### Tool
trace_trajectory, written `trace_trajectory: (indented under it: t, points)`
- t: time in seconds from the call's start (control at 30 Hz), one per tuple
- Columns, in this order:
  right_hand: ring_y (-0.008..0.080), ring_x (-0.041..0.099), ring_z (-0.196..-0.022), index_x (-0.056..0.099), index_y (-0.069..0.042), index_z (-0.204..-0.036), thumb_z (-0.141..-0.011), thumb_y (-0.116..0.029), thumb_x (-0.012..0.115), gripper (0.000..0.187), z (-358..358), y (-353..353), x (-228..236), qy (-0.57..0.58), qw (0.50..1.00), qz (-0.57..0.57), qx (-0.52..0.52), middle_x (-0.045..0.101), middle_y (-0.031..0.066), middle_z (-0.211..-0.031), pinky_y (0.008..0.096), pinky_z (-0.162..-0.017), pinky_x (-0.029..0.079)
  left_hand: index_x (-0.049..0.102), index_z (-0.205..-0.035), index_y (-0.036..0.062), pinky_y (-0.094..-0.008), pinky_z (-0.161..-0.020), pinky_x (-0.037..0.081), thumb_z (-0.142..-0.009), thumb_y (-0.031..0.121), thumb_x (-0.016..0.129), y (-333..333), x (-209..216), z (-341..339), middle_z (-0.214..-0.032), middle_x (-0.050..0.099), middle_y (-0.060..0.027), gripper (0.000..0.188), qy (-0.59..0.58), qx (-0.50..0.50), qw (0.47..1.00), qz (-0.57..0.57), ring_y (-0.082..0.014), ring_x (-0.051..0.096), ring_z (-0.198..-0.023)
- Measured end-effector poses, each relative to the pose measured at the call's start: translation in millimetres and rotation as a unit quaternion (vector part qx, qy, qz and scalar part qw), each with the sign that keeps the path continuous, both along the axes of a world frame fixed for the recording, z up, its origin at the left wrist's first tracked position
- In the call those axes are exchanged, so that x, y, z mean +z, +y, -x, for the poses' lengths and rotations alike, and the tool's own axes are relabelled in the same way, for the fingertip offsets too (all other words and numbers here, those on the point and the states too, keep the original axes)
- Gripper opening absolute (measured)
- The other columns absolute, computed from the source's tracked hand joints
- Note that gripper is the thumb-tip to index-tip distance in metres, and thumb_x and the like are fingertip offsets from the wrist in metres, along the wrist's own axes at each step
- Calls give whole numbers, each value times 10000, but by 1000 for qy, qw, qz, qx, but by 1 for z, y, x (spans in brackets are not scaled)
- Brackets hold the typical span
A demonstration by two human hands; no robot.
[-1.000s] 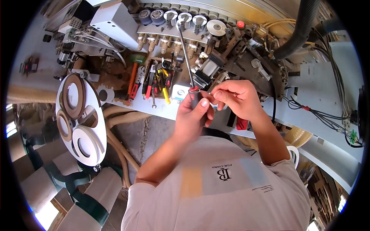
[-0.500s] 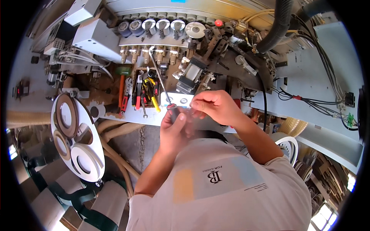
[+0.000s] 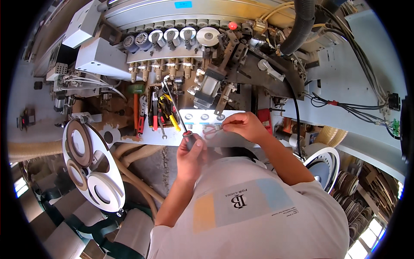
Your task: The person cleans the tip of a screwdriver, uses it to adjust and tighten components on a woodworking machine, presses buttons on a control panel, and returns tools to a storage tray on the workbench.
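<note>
My left hand is closed around the black-and-red handle of a screwdriver. Its long metal shaft slants up and away to the left, ending near the row of brass fittings. To the right, my right hand has thumb and fingertips pinched together at a white panel with several round dark-ringed openings. What lies in that pinch, if anything, is too small to tell. A faint reddish blur shows between the hands, its kind unclear.
Beyond my left hand, a tray of hand tools holds pliers and wrenches. A black cylinder block stands over the panel, and a black hose hangs at upper right. An oval white plate with rings sits at left.
My right hand has moved away from the left hand to the white panel's right part. My left hand still holds the screwdriver, now slightly lower. The whole view has shifted a little.
</note>
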State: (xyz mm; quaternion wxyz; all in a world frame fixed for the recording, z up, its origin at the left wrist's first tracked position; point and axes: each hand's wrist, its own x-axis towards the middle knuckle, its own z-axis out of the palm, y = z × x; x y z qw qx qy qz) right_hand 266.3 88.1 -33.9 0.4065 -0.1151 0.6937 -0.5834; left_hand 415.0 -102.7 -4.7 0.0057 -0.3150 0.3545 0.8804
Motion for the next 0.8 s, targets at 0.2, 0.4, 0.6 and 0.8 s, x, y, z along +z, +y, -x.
trace_trajectory:
  t: [0.2, 0.4, 0.6, 0.8]
  points:
    - [149, 715, -823, 700, 32, -1071, -1009, -104, 638, 162, 9, -1, 13, -108, 990, 33, -87, 736, 68, -855, 278, -746, 567, 574, -999, 93, -288, -538, 423, -969, 196, 719, 10, -5, 3, -814, 599, -32, 180, -14, -15, 1000, 20, -144, 526, -612]
    - [157, 725, -833, 680, 78, -1060, -987, -119, 675, 211, 24, -8, 21, -44, 999, -26, -10, 752, 103, -914, 267, -784, 573, 574, -975, 87, -292, -548, 418, -970, 186, 715, 11, -4, 4, -796, 584, -27, 172, -21, -10, 1000, 18, -144, 519, -617]
    - [118, 696, -733, 706, 35, -951, -968, -175, 710, 211, 37, -32, 25, -57, 988, 105, -101, 756, 69, -866, 263, -676, 541, 564, -961, 86, -294, -550, 419, -975, 169, 700, 5, -4, 2, -783, 570, -22, 160, -36, 19, 999, 22, -143, 517, -617]
    - [141, 502, -480, 539, -115, -604, -963, -289, 669, 420, 50, -55, 82, 605, 759, 96, 220, 497, 12, -544, 301, -474, 437, 559, -938, 86, -286, -541, 426, -981, 150, 681, 5, -9, -3, -758, 559, -15, 144, -22, 73, 997, 20, -139, 518, -602]
